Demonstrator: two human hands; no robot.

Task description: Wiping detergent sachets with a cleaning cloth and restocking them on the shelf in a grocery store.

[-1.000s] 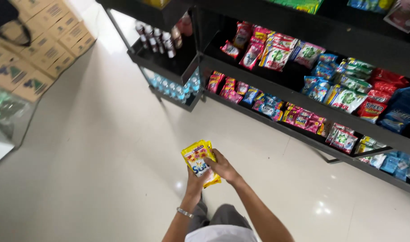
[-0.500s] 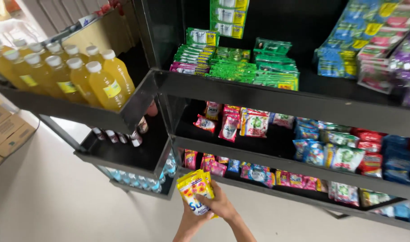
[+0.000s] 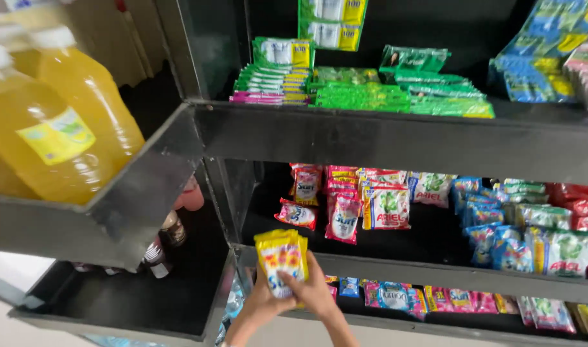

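Both my hands grip a small stack of yellow sachets (image 3: 281, 258) held upright in front of the middle shelf's front edge (image 3: 422, 273). My left hand (image 3: 263, 299) holds the lower left side of the stack. My right hand (image 3: 314, 288) wraps the right side, fingers across the front. Just behind, on the middle shelf, stand red and pink sachets (image 3: 343, 215) and white-green sachets (image 3: 389, 207).
Black shelving (image 3: 384, 138) fills the view. Green packets (image 3: 371, 93) lie on the upper shelf, blue and green packs (image 3: 532, 238) at right, small pink sachets (image 3: 435, 299) on the lower shelf. Large yellow bottles (image 3: 56, 128) stand on a side rack at left.
The view has swung up from the floor and come close to the shelves. My hands have carried the yellow sachets up towards the middle shelf.
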